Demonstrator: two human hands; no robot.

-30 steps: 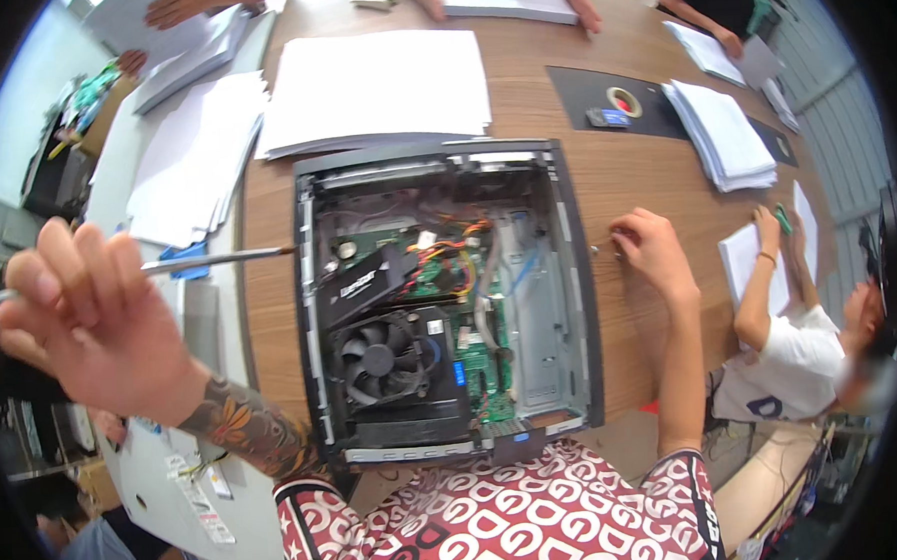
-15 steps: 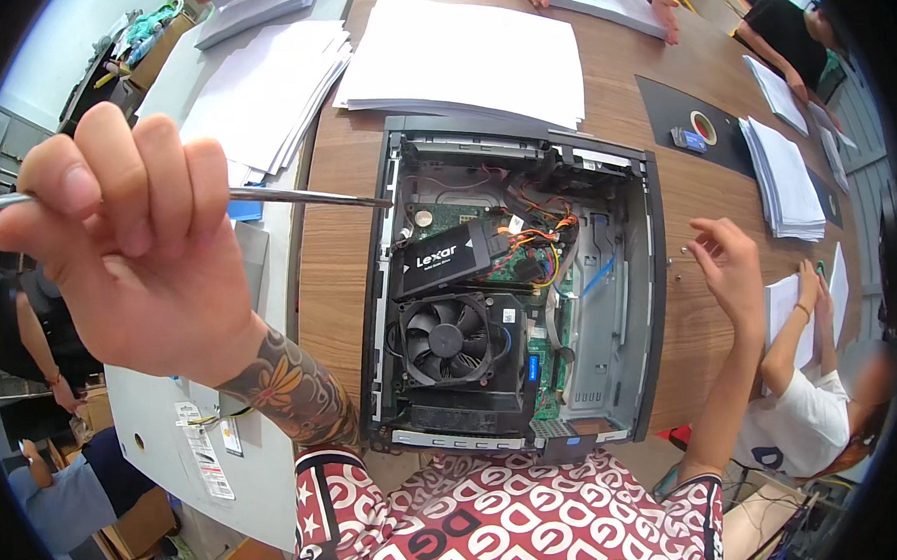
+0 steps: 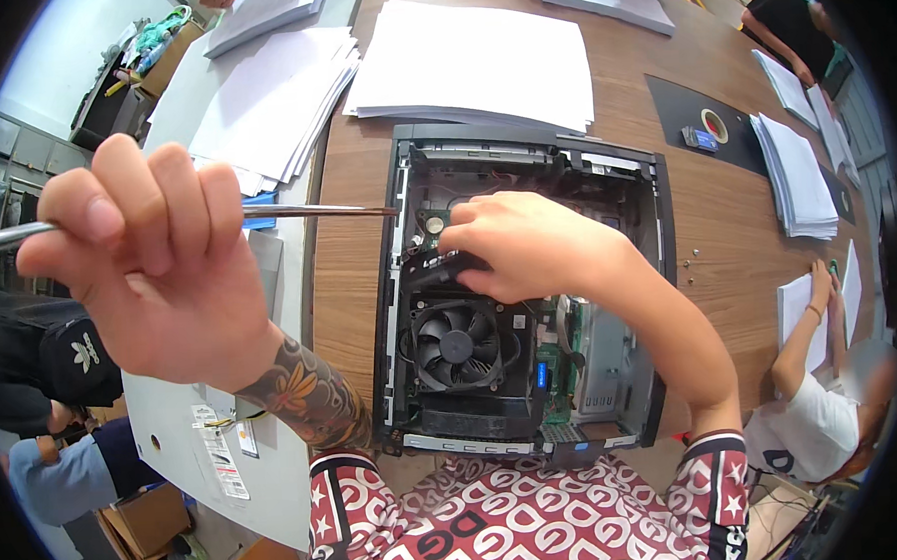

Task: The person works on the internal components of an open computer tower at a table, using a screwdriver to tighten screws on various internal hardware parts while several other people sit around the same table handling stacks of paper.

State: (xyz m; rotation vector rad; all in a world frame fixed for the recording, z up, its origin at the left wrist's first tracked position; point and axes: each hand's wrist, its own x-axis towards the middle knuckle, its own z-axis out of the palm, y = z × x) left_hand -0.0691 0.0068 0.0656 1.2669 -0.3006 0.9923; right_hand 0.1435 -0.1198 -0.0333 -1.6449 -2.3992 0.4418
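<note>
As the left hand (image 3: 162,262) grips a slim, shiny metal tool (image 3: 310,211) between curled fingers, its dark tip near the left edge of an opened computer case (image 3: 471,445), the right hand (image 3: 532,241) reaches across the interior to a flat black drive (image 3: 430,273). Fingers and thumb bend over the drive, which lies slightly slanted inside the case; whether they grip it or merely touch it, one cannot tell. Pale lettering on its dark face is mostly covered by the hand. Just below in the view sits a round black fan (image 3: 458,347) with broad blades, beside a green circuit board (image 3: 557,405) and a bare grey metal panel (image 3: 604,358). The black-framed case lies open side up on a brown wood-grain table (image 3: 343,275), in front of the person. Small screws (image 3: 690,263) lie to its right, and white paper (image 3: 469,64) is stacked beyond it.
</note>
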